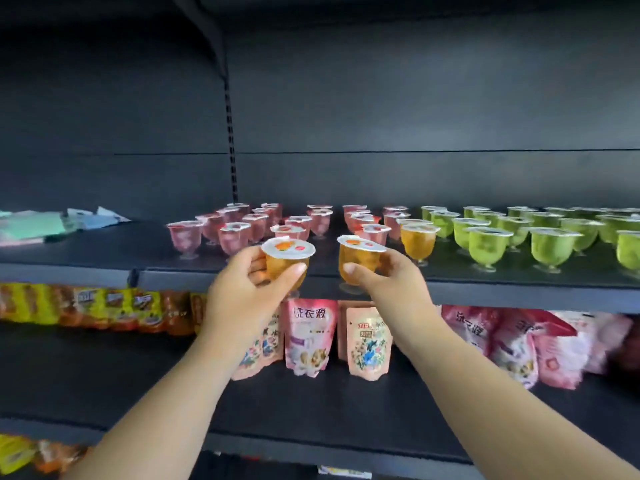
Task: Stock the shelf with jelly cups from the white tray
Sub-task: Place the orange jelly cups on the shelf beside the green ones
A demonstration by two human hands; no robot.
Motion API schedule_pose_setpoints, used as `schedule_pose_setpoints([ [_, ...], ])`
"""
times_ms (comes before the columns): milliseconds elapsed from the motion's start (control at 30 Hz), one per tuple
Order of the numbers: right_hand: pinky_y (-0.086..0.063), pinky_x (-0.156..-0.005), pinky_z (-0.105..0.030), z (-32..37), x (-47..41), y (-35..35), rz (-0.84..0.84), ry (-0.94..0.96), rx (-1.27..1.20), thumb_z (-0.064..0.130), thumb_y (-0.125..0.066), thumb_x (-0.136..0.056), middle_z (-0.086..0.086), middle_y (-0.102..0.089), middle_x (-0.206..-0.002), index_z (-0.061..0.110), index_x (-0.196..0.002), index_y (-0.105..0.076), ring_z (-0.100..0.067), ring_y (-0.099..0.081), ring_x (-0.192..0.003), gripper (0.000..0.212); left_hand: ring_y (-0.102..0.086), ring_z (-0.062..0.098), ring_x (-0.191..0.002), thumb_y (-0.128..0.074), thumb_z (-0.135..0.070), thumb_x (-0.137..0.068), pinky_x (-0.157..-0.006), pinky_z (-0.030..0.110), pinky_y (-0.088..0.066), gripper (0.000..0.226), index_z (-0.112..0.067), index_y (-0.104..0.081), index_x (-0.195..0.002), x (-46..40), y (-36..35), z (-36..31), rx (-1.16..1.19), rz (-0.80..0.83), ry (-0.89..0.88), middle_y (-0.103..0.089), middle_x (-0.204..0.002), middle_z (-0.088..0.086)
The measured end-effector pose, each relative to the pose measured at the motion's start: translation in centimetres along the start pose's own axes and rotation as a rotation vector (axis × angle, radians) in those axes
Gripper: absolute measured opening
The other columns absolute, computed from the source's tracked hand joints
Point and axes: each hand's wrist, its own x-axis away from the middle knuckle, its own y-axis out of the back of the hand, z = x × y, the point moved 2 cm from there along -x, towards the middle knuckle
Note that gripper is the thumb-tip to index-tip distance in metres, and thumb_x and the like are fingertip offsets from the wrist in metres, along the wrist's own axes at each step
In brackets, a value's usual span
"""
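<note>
Left hand (242, 285) grips an orange cup (287, 263) by its bowl, thumb in front; right hand (384, 275) grips another cup (360, 259) likewise, both at the shelf (519, 289) edge. Likely light, rigid plastic, slick; foil lid fragile, small foot tippy.

The shelf (519, 282) and its back wall are dark grey, almost black. Two jelly cups in the hands are orange, each with a white lid printed with an orange fruit picture: one in the left hand (285, 259), one in the right hand (360, 259). A third orange cup (418, 239) stands on the shelf. The cups to its left (235, 232) are pink with white lids bearing red marks; those to its right (550, 245) are bright green with white lids. Pale green and light blue packets (59, 223) lie at the far left. Below, pouches (308, 336) are pink with floral and blue bird patterns, and wrapped snacks (93, 308) are yellow and orange-brown.
</note>
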Motion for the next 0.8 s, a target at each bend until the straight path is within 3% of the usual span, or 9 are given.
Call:
schedule_pose_setpoints([
  [100, -0.048, -0.082, -0.027, -0.4, -3.3, -2.7, -0.077, -0.045, 0.112, 0.023, -0.064, -0.085, 0.0, -0.065, -0.104, 0.017, -0.111, -0.055, -0.02, -0.065, -0.095, 0.028, -0.05, -0.015, -0.08, -0.071, -0.037, -0.074, -0.066, 0.006, -0.037, 0.034, -0.041, -0.046, -0.097, -2.7, 0.7, 1.9, -0.102, 0.083, -0.153, -0.048, -0.086, -0.035],
  [233, -0.04, -0.062, -0.017, -0.6, -6.5, -5.2, -0.164, -0.095, 0.351, 0.025, -0.061, -0.088, 0.0, -0.058, -0.105, 0.011, -0.117, -0.049, -0.014, -0.054, -0.088, 0.034, -0.051, -0.015, -0.086, -0.073, -0.035, -0.071, -0.075, 0.011, -0.039, 0.036, -0.047, -0.044, -0.089, -5.4, 1.5, 4.7, -0.078, 0.168, -0.21, -0.05, -0.09, -0.035],
  [300, -0.042, -0.073, -0.022, -0.6, -7.9, -6.2, -0.194, -0.128, 0.425, 0.023, -0.061, -0.088, -0.006, -0.06, -0.112, 0.01, -0.117, -0.054, -0.018, -0.057, -0.091, 0.033, -0.052, -0.014, -0.088, -0.072, -0.034, -0.071, -0.076, 0.01, -0.039, 0.037, -0.049, -0.043, -0.087, -6.2, 1.6, 5.7, -0.085, 0.217, -0.218, -0.051, -0.091, -0.035],
  [533, -0.038, -0.075, -0.028, -0.1, -11.8, -8.2, -0.124, -0.182, 0.871, 0.019, -0.042, -0.097, -0.011, -0.062, -0.117, 0.007, -0.117, -0.058, -0.027, -0.057, -0.105, 0.028, -0.052, -0.011, -0.086, -0.065, -0.038, -0.078, -0.071, 0.006, -0.036, 0.027, -0.046, -0.043, -0.09, -7.2, 1.1, 6.9, 0.047, 0.22, -0.11, -0.052, -0.092, -0.032],
  [667, -0.042, -0.083, -0.029, -0.6, -12.9, -8.5, -0.123, -0.228, 0.915, 0.018, -0.044, -0.096, -0.012, -0.059, -0.12, 0.005, -0.118, -0.057, -0.028, -0.056, -0.11, 0.028, -0.054, -0.007, -0.093, -0.053, -0.056, -0.068, -0.076, 0.012, -0.039, 0.027, -0.045, -0.047, -0.092, -7.0, 1.1, 7.3, 0.097, 0.24, -0.028, -0.055, -0.096, -0.03],
  [800, -0.04, -0.078, -0.026, -0.6, -12.9, -8.2, -0.083, -0.221, 0.906, 0.017, -0.046, -0.096, -0.012, -0.06, -0.117, 0.004, -0.116, -0.057, -0.027, -0.056, -0.107, 0.026, -0.051, -0.011, -0.095, -0.059, -0.04, -0.081, -0.076, 0.008, -0.034, 0.013, -0.046, -0.051, -0.088, -6.4, 1.1, 6.0, 0.156, 0.295, 0.015, -0.056, -0.094, -0.031],
])
